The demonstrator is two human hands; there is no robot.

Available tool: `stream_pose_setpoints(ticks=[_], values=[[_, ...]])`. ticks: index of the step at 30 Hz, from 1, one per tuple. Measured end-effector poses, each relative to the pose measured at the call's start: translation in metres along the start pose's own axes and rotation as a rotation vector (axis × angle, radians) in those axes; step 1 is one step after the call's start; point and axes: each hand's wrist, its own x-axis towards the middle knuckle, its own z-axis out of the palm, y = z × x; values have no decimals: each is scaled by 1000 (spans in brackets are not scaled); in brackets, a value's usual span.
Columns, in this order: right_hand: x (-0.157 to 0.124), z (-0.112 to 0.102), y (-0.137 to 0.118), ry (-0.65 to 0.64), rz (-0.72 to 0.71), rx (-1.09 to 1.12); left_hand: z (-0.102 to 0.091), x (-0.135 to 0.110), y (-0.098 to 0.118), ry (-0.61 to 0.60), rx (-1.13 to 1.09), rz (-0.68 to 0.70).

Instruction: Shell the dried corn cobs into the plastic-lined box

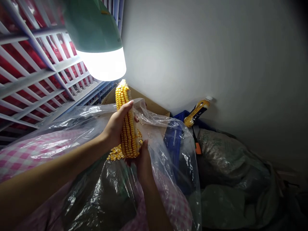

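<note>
A yellow corn cob (127, 131) stands nearly upright between my two hands, its tip just below the lamp. My left hand (116, 123) wraps round its middle, the thumb lying along the front. At the lower right end of the cob, my right hand (143, 158) grips it, with its thumb up and the other fingers partly hidden behind. Some kernels look stripped along the cob's right side. Loose corn kernels (115, 154) lie below, inside a clear plastic bag (98, 179) spread open under both hands.
A bright lamp (103, 64) hangs above the cob. White-and-blue plastic crates (31, 80) with red contents stand at left. A cardboard box (154, 107) and blue crate (173, 141) sit behind the bag. A yellow bottle (196, 112) leans by the wall, near full sacks (223, 154).
</note>
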Motion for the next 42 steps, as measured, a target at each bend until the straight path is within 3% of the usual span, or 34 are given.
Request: stream_pose_setpoints(ticks=[3,7,9,17,22,24,26,32,38,42], values=[[0,-8,-12,-14,-34,-94,-2,6,4,53,-86,98],[-6,-13,-19,88,-337,-474,-4,10,6,89,-140,145],[-7,-11,-14,77,-396,-589,-4,10,5,97,-145,147],[-6,2,12,239,-395,-589,-5,11,-2,106,-116,116],[-6,5,15,474,-254,-434,-5,8,-4,83,-117,45],[-5,2,8,438,-172,-330,-4,7,-4,76,-129,47],[-5,-3,-4,300,-122,-270,-4,7,-3,71,-134,72],[-8,-13,-30,76,-361,-492,-2,4,-5,58,-72,37],[-11,-10,-24,116,-419,-709,-1,2,-7,46,-45,-6],[-10,-8,-19,151,-427,-732,-1,2,-7,36,-43,-26]])
